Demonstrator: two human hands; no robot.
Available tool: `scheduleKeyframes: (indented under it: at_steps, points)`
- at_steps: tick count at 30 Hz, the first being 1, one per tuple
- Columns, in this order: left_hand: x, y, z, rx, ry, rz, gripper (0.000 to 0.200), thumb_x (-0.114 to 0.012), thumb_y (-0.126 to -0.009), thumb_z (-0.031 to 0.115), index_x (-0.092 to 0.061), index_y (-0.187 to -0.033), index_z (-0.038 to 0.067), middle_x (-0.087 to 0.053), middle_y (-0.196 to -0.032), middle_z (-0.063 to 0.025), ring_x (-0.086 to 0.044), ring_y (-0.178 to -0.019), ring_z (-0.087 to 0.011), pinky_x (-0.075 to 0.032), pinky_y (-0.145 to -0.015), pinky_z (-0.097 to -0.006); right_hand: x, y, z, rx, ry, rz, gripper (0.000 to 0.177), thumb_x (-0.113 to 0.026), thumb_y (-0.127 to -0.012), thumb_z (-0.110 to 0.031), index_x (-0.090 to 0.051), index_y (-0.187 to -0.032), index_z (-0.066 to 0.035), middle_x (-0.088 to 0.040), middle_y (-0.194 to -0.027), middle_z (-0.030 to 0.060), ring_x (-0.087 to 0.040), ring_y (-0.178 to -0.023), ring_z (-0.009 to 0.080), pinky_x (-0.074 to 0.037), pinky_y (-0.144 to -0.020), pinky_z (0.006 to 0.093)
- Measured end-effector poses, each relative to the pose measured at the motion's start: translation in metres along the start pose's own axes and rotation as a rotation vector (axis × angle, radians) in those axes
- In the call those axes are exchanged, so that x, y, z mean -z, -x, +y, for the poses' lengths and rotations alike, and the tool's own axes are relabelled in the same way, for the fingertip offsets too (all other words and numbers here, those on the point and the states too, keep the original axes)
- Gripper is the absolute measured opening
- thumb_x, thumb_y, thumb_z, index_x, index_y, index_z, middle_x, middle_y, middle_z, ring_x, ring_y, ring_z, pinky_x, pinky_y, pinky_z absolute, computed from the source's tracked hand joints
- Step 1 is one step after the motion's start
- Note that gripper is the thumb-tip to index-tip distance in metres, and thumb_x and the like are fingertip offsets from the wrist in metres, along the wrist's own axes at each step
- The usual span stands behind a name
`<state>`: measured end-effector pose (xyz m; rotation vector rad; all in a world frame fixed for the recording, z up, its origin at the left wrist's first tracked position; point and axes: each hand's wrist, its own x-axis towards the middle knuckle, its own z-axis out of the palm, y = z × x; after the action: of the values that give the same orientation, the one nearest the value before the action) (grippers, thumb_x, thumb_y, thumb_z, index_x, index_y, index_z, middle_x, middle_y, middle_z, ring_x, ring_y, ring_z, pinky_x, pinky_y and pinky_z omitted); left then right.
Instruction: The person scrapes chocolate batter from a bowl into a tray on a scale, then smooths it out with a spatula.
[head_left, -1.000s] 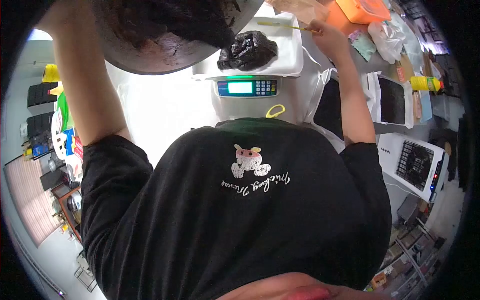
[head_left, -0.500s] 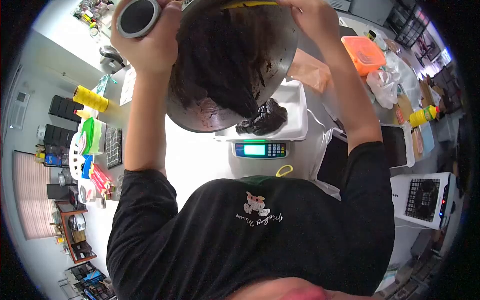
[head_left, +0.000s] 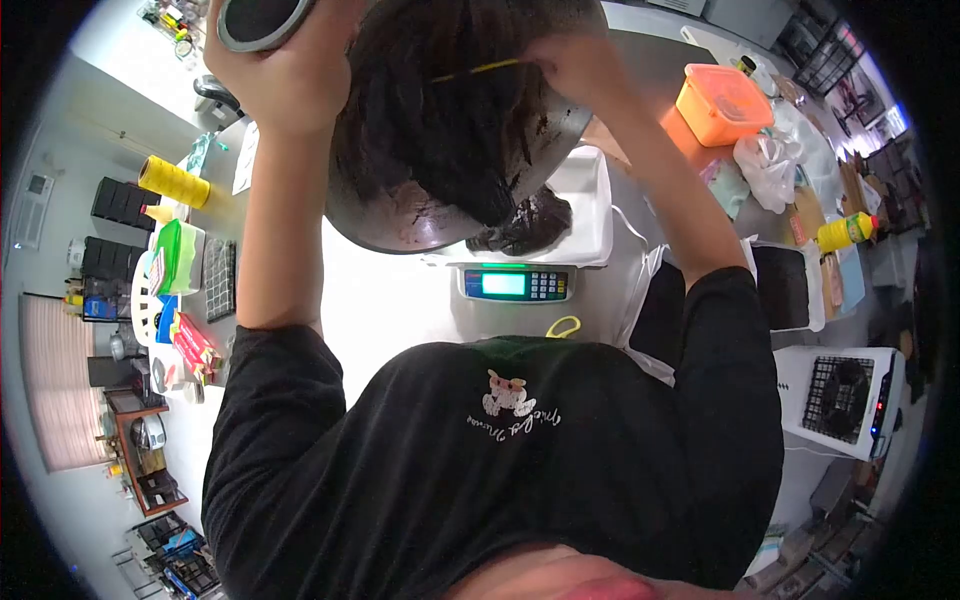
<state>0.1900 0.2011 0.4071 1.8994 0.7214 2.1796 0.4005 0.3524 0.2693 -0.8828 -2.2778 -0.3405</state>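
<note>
A large metal pan (head_left: 430, 232) is held up and tilted, coated inside with dark brown, thick paste (head_left: 440, 130). My left hand (head_left: 285, 85) is wrapped round its thick handle, whose round dark end (head_left: 258, 20) faces me. Over the pan, my right hand (head_left: 570, 70) grips a thin yellow-edged scraper (head_left: 482, 70) against the paste; its exact shape is partly hidden. Paste hangs over the pan's lower lip. Below it, a dark lump of paste (head_left: 535, 222) lies in a white-lined tray (head_left: 595, 225) on a digital scale (head_left: 515, 284) with a lit display.
Right of the scale stand lined trays of dark material (head_left: 780, 285). Farther back are an orange tub (head_left: 725, 105), a plastic bag (head_left: 768, 160) and a yellow bottle (head_left: 847, 232). At left are a yellow roll (head_left: 174, 181) and a green-lidded box (head_left: 180, 255). Yellow-handled scissors (head_left: 564, 327) lie near me.
My right hand has moved from the pan's far rim inward and down, bringing the yellow-edged scraper into the paste. The pan has shifted slightly up and left in view.
</note>
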Motion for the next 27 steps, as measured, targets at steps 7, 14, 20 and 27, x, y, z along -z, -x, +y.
scheduleKeyframes:
  at_steps: [7, 14, 20, 27]
  points:
    - [-0.001, 0.003, -0.006, -0.063, -0.005, 0.002, 0.017, -0.052, -0.072, -0.003, -0.045, -0.085, 0.006, -0.048, -0.065, -0.0023, -0.042, -0.048, -0.0065, -0.034, -0.040, -0.0205, -0.036, 0.046, -0.030, -0.046, -0.025, -0.257, 0.022, -0.054, -0.076, -0.015, -0.069, -0.089, -0.025, -0.067, -0.082, 0.0040, -0.065, -0.079, 0.0262, -0.052, -0.067, 0.0415]
    - [0.005, 0.000, -0.009, -0.010, -0.084, 0.052, 0.018, -0.054, -0.072, -0.002, -0.046, -0.085, 0.006, -0.049, -0.066, -0.0026, -0.044, -0.049, -0.0068, -0.035, -0.041, -0.0203, -0.019, 0.045, -0.012, 0.101, -0.131, -0.117, 0.019, -0.055, -0.074, -0.014, -0.069, -0.085, -0.023, -0.067, -0.081, 0.0039, -0.064, -0.074, 0.0271, -0.051, -0.066, 0.0414]
    - [0.000, 0.003, -0.017, -0.070, -0.001, -0.001, 0.018, -0.053, -0.072, -0.003, -0.046, -0.085, 0.006, -0.049, -0.066, -0.0030, -0.044, -0.048, -0.0069, -0.035, -0.041, -0.0202, 0.055, -0.008, 0.016, -0.064, 0.098, 0.263, 0.021, -0.057, -0.073, -0.015, -0.069, -0.088, -0.025, -0.066, -0.080, 0.0073, -0.064, -0.074, 0.0301, -0.052, -0.066, 0.0428]
    - [-0.003, 0.008, 0.003, 0.056, -0.050, -0.040, 0.018, -0.052, -0.072, -0.004, -0.046, -0.086, 0.006, -0.049, -0.065, -0.0030, -0.045, -0.049, -0.0067, -0.036, -0.041, -0.0195, 0.017, 0.008, 0.021, -0.161, 0.064, 0.074, 0.020, -0.059, -0.074, -0.015, -0.069, -0.091, -0.022, -0.066, -0.082, 0.0076, -0.063, -0.075, 0.0285, -0.050, -0.065, 0.0416]
